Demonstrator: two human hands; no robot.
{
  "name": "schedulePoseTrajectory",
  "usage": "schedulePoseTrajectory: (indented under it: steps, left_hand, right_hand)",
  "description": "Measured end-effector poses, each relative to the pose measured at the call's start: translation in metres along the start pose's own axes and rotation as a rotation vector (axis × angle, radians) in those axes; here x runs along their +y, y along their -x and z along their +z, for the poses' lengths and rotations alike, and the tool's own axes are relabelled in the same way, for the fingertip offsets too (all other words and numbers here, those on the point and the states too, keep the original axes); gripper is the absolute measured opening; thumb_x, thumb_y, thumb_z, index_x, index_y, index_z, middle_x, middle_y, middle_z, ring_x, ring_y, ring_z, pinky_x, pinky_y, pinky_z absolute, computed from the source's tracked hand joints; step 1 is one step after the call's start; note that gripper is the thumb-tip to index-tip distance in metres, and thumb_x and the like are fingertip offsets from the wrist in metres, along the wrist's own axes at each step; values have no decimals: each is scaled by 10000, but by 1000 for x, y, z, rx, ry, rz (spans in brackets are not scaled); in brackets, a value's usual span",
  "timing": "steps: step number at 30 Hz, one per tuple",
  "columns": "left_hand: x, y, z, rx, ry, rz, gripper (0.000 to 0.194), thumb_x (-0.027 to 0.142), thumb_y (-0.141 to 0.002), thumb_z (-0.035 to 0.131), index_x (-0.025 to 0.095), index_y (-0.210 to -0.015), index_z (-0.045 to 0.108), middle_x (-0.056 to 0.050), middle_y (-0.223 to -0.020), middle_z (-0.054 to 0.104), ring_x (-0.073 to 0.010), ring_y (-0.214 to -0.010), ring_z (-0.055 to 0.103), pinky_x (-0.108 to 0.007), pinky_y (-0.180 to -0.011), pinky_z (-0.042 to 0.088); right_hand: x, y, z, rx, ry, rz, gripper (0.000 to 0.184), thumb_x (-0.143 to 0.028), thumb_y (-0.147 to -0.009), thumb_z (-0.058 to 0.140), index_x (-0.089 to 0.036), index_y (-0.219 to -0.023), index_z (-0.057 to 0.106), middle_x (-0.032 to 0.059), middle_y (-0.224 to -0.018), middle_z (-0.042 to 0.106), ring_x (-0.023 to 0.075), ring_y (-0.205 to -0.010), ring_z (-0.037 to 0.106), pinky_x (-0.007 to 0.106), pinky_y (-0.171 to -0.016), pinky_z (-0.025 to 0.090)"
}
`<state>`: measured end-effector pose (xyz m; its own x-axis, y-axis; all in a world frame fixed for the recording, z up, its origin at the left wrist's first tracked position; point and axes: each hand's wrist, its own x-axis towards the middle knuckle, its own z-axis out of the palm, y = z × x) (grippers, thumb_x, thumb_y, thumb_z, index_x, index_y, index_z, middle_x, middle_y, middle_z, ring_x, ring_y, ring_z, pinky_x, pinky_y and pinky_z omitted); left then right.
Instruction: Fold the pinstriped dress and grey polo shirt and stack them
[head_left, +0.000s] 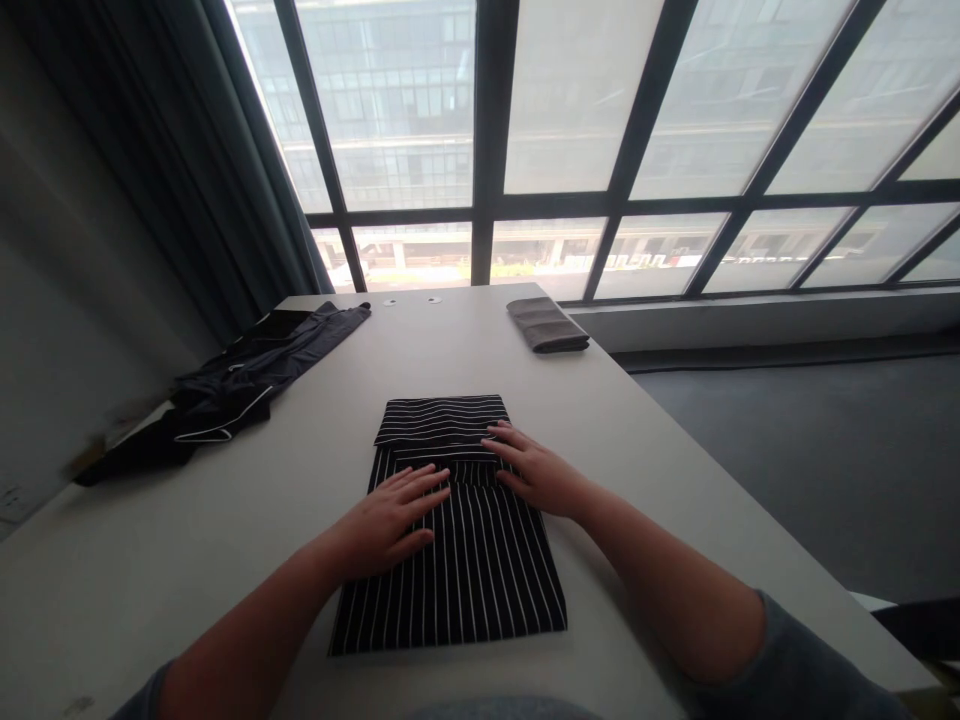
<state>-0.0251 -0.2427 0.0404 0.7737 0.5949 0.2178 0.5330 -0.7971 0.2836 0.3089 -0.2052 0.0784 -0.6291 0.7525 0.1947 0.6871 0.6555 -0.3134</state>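
Observation:
A black cloth with thin white stripes (465,570) lies folded on the white table (675,450) in front of me. Its far end is folded back toward me, so the stripes there run crosswise. My left hand (390,520) lies flat on the cloth's middle, fingers stretched out and spread. My right hand (529,465) rests flat on the right part of the cloth, fingertips at the edge of the folded-back flap. Neither hand holds anything.
A heap of dark garments with white piping (247,385) lies at the table's left side. A folded grey cloth (547,325) sits near the far right corner. Large windows and a dark curtain (195,170) stand behind. Grey floor lies to the right.

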Motion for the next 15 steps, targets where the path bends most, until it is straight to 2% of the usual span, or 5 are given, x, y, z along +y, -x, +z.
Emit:
schedulePoseTrajectory:
  steps: [3, 7, 11, 13, 15]
  left_hand:
    - [17, 15, 8, -94, 15, 2, 640, 453, -1056, 549, 342, -1651, 341, -40, -1711, 318, -301, -1601, 258, -549, -1299, 275]
    - [35, 23, 5, -105, 31, -16, 725, 471, -979, 673, 337, -1632, 387, -55, -1719, 302, -341, -1602, 242, -608, -1297, 239]
    - [56, 40, 0, -113, 92, 18, 928, 516, -784, 868, 392, -1597, 437, -53, -1700, 354, -372, -1583, 287, -634, -1299, 214]
    - [63, 49, 1, -127, 97, 6, 920, 494, -748, 898, 408, -1563, 482, -50, -1671, 408, -376, -1559, 339, -650, -1287, 236]
    - [68, 57, 5, -81, 71, -9, 815, 425, -764, 891, 394, -1506, 556, -60, -1638, 457, -370, -1519, 406, -645, -1266, 293]
  right_hand:
    - [-34, 28, -1, -99, -107, -130, 501, -248, -1013, 577, -245, -1514, 578, 124, -1575, 513, 281, -1499, 451, 492, -1237, 415]
    - [-68, 59, 3, -262, -153, -232, 568, -323, -913, 756, -243, -1463, 636, 133, -1537, 551, 330, -1493, 450, 521, -1230, 410]
    - [-75, 82, 7, -313, -213, -181, 629, -301, -825, 846, -274, -1429, 672, 136, -1546, 545, 339, -1465, 485, 530, -1231, 401]
    - [-72, 89, 5, -319, -231, -134, 622, -248, -820, 836, -278, -1422, 681, 137, -1554, 540, 338, -1460, 493, 550, -1241, 379]
    - [-71, 91, 2, -347, -248, -133, 650, -222, -806, 833, -290, -1432, 673, 125, -1577, 521, 348, -1492, 455, 587, -1262, 326]
